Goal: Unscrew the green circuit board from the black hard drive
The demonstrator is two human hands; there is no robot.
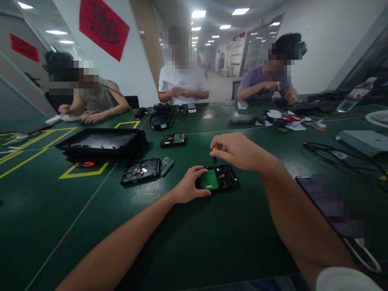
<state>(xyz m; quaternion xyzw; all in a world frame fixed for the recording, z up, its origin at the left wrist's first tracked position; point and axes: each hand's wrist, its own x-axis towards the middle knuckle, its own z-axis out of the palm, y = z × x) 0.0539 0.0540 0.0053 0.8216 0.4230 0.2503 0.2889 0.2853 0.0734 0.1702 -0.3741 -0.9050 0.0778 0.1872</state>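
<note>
Sleeve [345, 279], drive [228, 177] with unreadable label [209, 186]

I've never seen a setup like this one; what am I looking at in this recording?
There's no machine here: these are one person's bare hands, seen by a camera on that person's head. The left hand grips a hard drive with a green circuit board, on the dark green table. Pinched in the right hand, above the drive, is a small, partly yellow tool, probably a screwdriver. To the left are a second hard drive, a loose circuit board, a third hard drive and stacked black trays. Three other people are across the table.
</note>
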